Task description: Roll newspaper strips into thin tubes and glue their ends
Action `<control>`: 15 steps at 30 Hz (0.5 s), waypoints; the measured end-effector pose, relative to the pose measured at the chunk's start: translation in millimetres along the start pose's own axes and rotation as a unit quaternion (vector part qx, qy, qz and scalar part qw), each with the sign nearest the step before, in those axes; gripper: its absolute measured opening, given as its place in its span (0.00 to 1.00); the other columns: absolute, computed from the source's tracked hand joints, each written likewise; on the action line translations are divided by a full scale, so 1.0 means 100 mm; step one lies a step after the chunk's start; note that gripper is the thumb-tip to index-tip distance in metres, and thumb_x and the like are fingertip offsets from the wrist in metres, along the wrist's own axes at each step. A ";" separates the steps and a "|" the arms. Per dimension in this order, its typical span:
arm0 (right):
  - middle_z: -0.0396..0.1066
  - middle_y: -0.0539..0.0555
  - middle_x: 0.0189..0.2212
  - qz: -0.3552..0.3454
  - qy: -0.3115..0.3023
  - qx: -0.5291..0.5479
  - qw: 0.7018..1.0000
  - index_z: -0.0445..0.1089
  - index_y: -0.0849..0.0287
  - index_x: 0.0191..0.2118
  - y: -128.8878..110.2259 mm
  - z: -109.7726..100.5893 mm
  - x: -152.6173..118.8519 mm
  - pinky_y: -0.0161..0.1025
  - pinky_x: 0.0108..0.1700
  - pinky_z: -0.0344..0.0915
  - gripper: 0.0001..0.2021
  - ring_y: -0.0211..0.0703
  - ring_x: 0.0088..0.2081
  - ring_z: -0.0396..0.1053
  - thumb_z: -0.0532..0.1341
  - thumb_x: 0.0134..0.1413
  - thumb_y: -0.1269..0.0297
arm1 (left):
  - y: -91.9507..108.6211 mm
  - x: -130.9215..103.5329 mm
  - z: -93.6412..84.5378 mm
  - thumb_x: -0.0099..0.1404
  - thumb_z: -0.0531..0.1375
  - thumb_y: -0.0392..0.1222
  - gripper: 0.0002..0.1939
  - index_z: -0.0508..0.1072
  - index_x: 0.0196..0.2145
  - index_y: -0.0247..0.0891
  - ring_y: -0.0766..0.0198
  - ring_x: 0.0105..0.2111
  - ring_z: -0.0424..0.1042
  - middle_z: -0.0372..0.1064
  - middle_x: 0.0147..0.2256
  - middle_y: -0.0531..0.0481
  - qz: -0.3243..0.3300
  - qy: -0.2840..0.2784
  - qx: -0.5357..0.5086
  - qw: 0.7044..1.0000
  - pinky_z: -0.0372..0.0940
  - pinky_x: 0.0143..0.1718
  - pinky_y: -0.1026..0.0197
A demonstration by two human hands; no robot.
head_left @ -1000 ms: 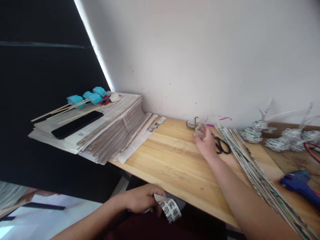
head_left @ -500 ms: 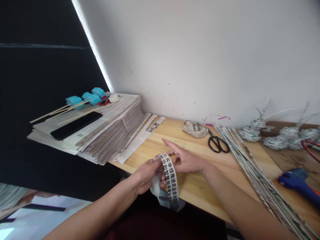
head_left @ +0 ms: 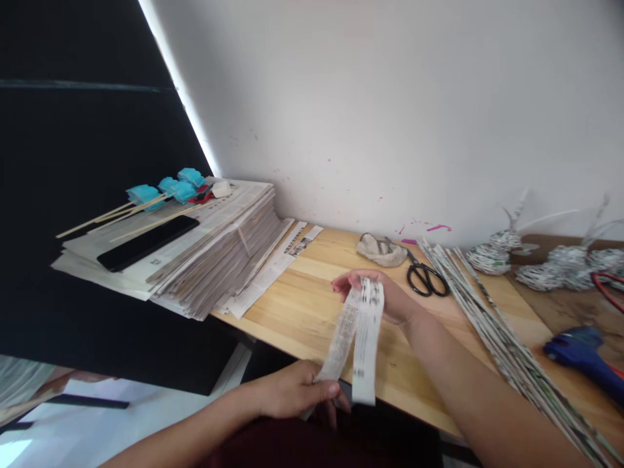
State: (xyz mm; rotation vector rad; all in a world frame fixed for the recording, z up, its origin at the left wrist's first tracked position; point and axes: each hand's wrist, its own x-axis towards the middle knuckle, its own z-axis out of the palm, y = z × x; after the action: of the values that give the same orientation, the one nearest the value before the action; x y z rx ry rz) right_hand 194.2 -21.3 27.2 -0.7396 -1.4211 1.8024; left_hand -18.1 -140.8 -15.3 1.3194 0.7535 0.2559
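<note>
A long strip of printed newspaper hangs in a fold over the table's front edge. My right hand is closed on the fold at the top, above the wooden tabletop. Lower and to the left, my left hand pinches the other part of the strip between thumb and fingers, just off the front edge. One end dangles free below my right hand. Behind my right hand lie black-handled scissors and a crumpled beige cloth.
On the left, a newspaper stack bears a black phone, blue pieces and thin sticks. Paper strips lie beside it. Rolled paper rods, a blue glue gun and woven paper shapes are at the right.
My hands have moved apart: the right one up and to the right, the left one down and slightly right. The curled strip now hangs folded and stretched between them.
</note>
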 end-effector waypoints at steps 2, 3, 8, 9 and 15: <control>0.76 0.57 0.37 0.012 0.053 0.009 0.998 0.78 0.60 0.38 0.01 -0.08 0.03 0.36 0.36 0.66 0.16 0.39 0.34 0.71 0.63 0.56 0.52 | -0.13 0.01 -0.02 0.70 0.48 0.59 0.28 0.76 0.47 0.34 0.60 0.36 0.75 0.77 0.37 0.40 0.020 -0.009 0.047 0.999 0.66 0.38 0.61; 0.76 0.56 0.36 0.018 0.081 0.009 0.997 0.78 0.60 0.39 0.02 -0.12 0.05 0.36 0.35 0.66 0.16 0.39 0.33 0.71 0.62 0.56 0.52 | -0.20 0.03 -0.03 0.70 0.48 0.58 0.28 0.76 0.48 0.34 0.59 0.39 0.75 0.77 0.38 0.39 0.033 -0.005 0.066 0.997 0.66 0.41 0.59; 0.75 0.55 0.31 0.030 0.134 0.048 0.989 0.77 0.59 0.39 0.08 -0.21 0.10 0.36 0.32 0.65 0.17 0.40 0.30 0.70 0.61 0.57 0.49 | -0.62 0.22 -0.10 0.67 0.55 0.52 0.20 0.77 0.46 0.36 0.52 0.51 0.70 0.74 0.48 0.40 0.026 0.099 0.211 0.972 0.60 0.56 0.50; 0.75 0.55 0.31 0.029 0.125 0.060 0.990 0.77 0.60 0.38 0.09 -0.22 0.10 0.36 0.33 0.66 0.19 0.40 0.30 0.70 0.59 0.58 0.48 | -0.71 0.27 -0.13 0.66 0.57 0.51 0.20 0.75 0.50 0.38 0.50 0.55 0.66 0.71 0.53 0.41 0.032 0.121 0.236 0.964 0.56 0.60 0.49; 0.74 0.56 0.31 0.026 0.092 0.082 0.992 0.77 0.61 0.39 0.12 -0.21 0.11 0.37 0.36 0.68 0.26 0.40 0.31 0.72 0.53 0.62 0.44 | -0.98 0.56 -0.31 0.57 0.60 0.39 0.21 0.76 0.49 0.45 0.47 0.60 0.60 0.71 0.53 0.47 0.029 0.190 0.250 0.949 0.56 0.59 0.50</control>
State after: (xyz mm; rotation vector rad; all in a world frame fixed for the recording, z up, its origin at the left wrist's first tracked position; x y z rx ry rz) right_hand 202.0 -2.0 11.1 -0.8395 -1.1295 1.8155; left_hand -19.8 -110.3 -128.1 1.8029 1.1569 0.3895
